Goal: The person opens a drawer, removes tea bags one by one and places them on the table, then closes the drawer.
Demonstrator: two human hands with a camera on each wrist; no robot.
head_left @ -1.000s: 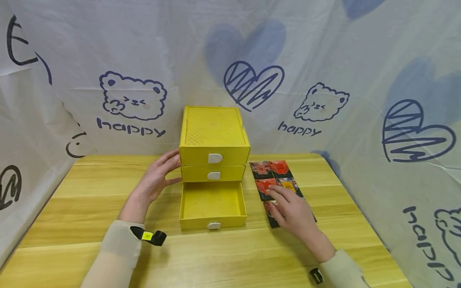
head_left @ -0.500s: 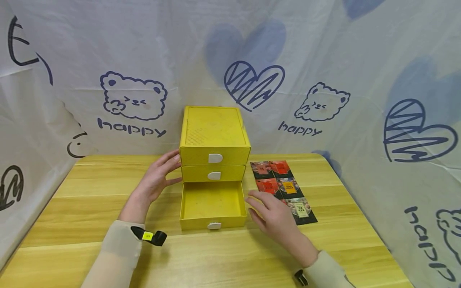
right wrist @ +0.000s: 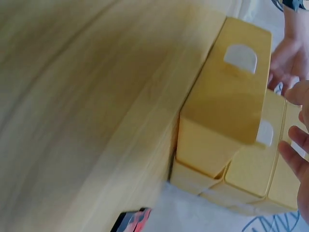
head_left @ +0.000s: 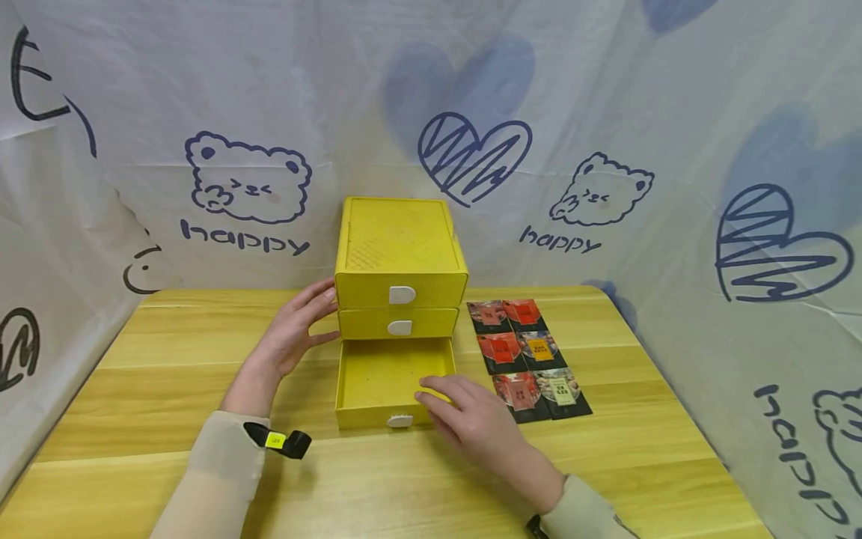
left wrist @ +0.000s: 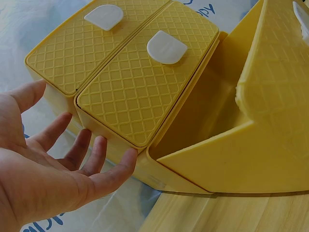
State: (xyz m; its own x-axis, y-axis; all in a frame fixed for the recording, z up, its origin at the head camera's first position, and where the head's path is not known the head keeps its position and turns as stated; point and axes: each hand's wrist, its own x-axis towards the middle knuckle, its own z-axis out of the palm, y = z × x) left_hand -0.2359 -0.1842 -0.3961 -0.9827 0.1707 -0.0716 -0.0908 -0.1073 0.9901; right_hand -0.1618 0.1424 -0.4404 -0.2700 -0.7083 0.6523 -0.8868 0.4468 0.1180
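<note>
A yellow drawer box point(head_left: 404, 233) stands at the back of the table in the head view, with white tab handles. Its bottom drawer point(head_left: 390, 370) is pulled out, while the two drawers above are closed. At the box's left side is my left hand point(head_left: 291, 337), its fingers spread; in the left wrist view the fingertips point(left wrist: 128, 155) rest against the side wall. My right hand point(head_left: 474, 419) hovers by the right front corner of the pulled-out drawer, its fingers loosely bent with nothing held. Whether it touches the drawer I cannot tell.
To the right of the box, several flat dark squares with red, orange and pale pictures point(head_left: 528, 355) lie on the wooden table point(head_left: 377, 486) in two columns. A white printed cloth point(head_left: 592, 97) hangs close behind the box and along the sides.
My right hand has moved left from above the picture squares to the pulled-out drawer's right front corner, uncovering the squares. The left hand and the drawer box have stayed put.
</note>
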